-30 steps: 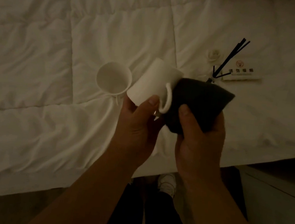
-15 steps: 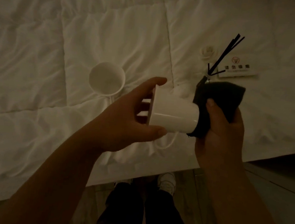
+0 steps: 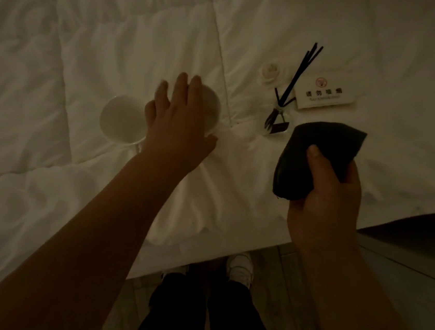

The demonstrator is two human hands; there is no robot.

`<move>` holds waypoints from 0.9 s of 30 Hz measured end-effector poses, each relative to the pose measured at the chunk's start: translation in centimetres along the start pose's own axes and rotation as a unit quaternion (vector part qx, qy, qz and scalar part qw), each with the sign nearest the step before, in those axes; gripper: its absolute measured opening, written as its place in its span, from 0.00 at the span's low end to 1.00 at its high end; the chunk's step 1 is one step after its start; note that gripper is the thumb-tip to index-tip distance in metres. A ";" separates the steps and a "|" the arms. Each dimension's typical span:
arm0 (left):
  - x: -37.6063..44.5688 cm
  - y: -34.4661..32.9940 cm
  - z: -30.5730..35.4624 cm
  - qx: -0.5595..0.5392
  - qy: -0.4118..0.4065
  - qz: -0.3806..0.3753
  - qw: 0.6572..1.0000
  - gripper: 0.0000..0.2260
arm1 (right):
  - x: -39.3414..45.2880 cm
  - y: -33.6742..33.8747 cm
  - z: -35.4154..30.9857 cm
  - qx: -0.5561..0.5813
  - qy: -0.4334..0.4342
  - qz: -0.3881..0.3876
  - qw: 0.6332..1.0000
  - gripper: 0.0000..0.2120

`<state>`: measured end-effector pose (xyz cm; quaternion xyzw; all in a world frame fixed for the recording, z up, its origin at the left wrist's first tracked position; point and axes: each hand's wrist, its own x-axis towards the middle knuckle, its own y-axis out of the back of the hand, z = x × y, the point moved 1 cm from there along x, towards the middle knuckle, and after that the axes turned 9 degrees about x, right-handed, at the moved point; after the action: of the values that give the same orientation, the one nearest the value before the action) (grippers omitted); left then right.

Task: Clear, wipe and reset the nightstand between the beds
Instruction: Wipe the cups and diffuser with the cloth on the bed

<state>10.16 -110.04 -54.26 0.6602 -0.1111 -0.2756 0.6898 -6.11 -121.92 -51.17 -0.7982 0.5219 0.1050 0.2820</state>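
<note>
Left hand now reaches out over the white duvet and rests on top of the wiped mug, fingers spread and curved down around it; half a second ago it held that mug in the air against the cloth. The mug has come down onto the bed, just beside the second mug, which stands upright and open where it was. The left forearm stretches diagonally up from the lower left. Right hand has drawn back to the right and grips the bunched dark cloth, thumb on top, held apart from the mug. Beyond the cloth lie a reed diffuser with dark sticks, a small white rose and a printed card. Below the bed edge, dark trousers and a white shoe show on the floor.
</note>
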 end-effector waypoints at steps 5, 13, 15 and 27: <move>-3.8 -0.2 5.4 -0.202 -0.090 0.113 0.969 0.31 | 1.0 1.8 -1.2 0.047 0.004 0.032 0.998 0.12; 2.9 -3.6 10.4 -0.295 0.079 -0.070 0.950 0.28 | 1.8 4.2 -2.9 0.035 0.028 0.036 0.998 0.13; 3.8 -3.2 11.1 -0.290 0.061 -0.081 0.952 0.17 | 2.1 5.0 -3.4 0.032 0.031 0.033 0.998 0.12; -1.8 3.5 9.5 -0.520 -0.127 -0.065 0.842 0.14 | 1.5 1.5 -2.8 -0.108 0.194 -0.050 0.974 0.14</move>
<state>4.53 -117.24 -49.52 0.1692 0.0053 -0.4181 0.8925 -7.11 -125.13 -50.06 -0.8541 0.5117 -0.0106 0.0925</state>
